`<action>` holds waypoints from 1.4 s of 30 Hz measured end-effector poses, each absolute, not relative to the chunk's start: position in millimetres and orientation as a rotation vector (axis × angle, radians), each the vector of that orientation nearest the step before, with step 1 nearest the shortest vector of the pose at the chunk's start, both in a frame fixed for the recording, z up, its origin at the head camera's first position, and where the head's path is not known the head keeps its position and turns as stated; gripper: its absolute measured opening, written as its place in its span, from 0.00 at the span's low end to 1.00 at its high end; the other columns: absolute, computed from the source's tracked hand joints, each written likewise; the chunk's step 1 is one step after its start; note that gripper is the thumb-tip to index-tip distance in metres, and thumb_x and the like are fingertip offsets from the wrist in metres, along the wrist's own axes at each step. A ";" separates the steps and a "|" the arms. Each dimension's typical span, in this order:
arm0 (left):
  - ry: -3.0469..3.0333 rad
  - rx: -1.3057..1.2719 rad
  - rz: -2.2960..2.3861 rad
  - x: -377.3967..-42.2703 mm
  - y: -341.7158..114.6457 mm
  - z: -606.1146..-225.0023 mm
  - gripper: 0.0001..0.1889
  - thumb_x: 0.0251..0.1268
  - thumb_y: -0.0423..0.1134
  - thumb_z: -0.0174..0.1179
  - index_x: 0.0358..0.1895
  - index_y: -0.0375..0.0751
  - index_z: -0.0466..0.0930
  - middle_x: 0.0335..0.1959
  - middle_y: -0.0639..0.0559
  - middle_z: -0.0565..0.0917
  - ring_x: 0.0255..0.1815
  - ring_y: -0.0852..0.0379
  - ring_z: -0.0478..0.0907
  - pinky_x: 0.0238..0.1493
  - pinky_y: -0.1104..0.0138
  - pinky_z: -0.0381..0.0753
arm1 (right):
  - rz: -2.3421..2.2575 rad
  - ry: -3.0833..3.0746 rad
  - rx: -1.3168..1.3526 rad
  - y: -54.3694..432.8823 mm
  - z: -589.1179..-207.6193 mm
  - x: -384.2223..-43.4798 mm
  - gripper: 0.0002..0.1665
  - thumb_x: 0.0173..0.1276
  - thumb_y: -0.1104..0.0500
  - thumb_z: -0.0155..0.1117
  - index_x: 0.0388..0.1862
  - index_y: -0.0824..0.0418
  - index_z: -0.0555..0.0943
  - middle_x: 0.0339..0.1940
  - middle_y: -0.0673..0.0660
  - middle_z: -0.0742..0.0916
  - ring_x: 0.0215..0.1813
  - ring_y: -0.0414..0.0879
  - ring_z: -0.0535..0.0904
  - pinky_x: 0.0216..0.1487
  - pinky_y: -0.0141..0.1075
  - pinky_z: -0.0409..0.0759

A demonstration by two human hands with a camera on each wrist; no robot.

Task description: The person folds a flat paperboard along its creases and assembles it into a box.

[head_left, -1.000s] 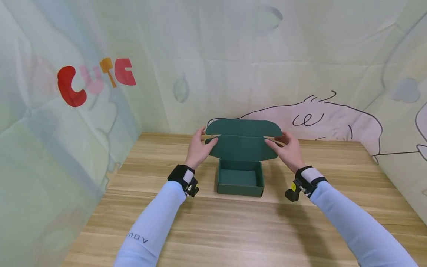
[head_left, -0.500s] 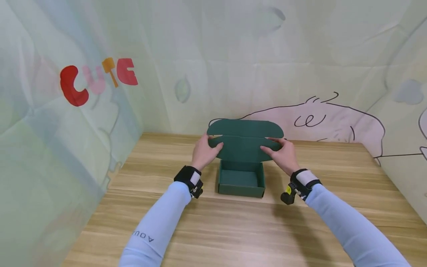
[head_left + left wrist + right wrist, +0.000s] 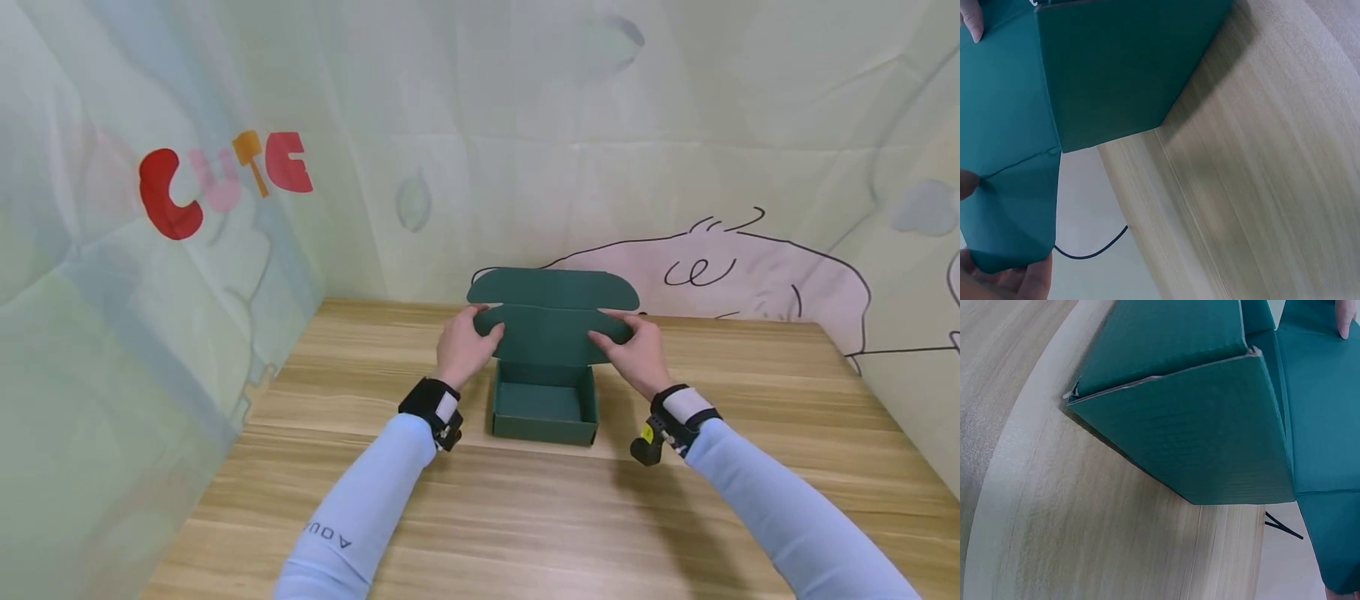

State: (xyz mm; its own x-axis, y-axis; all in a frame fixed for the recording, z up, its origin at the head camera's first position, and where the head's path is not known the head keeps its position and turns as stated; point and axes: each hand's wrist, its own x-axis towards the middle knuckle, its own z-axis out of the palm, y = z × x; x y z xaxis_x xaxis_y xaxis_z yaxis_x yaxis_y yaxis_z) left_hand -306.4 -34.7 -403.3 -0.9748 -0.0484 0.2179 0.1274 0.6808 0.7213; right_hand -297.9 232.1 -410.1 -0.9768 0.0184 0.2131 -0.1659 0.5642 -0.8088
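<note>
One box, green cardboard, low and rectangular, sits on the desk, near the middle; faint ridges on its side wall, frayed pale edges at a corner. One hinged lid, same green card, stands raised behind it, with one long round-cornered front flap on top and two side flaps. Two hands: left hand pinches the lid at the left side flap, thumb in front, fingers behind; right hand pinches the right side flap likewise. Two pale blue smooth sleeves, two black wrist straps. Desk is streaky wood grain. Creased cloth behind, four printed letters.
</note>
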 end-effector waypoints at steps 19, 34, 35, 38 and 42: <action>-2.522 0.012 -1.165 -296.7 -24.0 -406.8 0.18 0.64 0.46 0.63 0.55 0.45 0.82 0.53 0.49 0.85 0.42 0.49 0.84 0.35 0.59 0.80 | 1.376 -2.509 0.086 217.3 -413.2 -286.7 0.18 0.71 0.63 0.57 0.56 0.72 0.77 0.52 0.70 0.84 0.51 0.61 0.83 0.52 0.52 0.80; -2.422 0.031 -1.218 -290.7 -12.5 -413.5 0.12 0.64 0.41 0.62 0.44 0.39 0.87 0.41 0.46 0.88 0.37 0.52 0.86 0.33 0.61 0.83 | 1.393 -2.410 0.031 198.4 -414.7 -273.5 0.19 0.71 0.64 0.56 0.58 0.71 0.78 0.53 0.69 0.84 0.52 0.59 0.83 0.52 0.50 0.80; -2.425 0.030 -1.214 -290.1 -11.2 -413.8 0.12 0.65 0.41 0.62 0.44 0.39 0.87 0.40 0.46 0.88 0.36 0.52 0.85 0.32 0.62 0.83 | 1.374 -2.401 0.023 196.9 -415.1 -273.2 0.19 0.71 0.64 0.56 0.57 0.71 0.79 0.52 0.69 0.85 0.51 0.59 0.84 0.51 0.51 0.81; -2.427 0.027 -1.200 -288.7 -7.2 -414.4 0.12 0.65 0.41 0.60 0.46 0.39 0.86 0.41 0.46 0.88 0.38 0.52 0.86 0.33 0.62 0.83 | 1.309 -2.372 0.020 192.5 -416.8 -272.8 0.18 0.70 0.65 0.57 0.56 0.71 0.80 0.51 0.69 0.85 0.50 0.60 0.84 0.51 0.52 0.81; -2.430 0.024 -1.169 -287.1 -2.3 -414.9 0.13 0.65 0.40 0.59 0.48 0.39 0.85 0.42 0.46 0.88 0.40 0.51 0.86 0.37 0.59 0.84 | 1.213 -2.341 0.051 188.0 -420.1 -273.8 0.18 0.69 0.66 0.57 0.56 0.73 0.79 0.52 0.70 0.84 0.53 0.61 0.82 0.53 0.53 0.79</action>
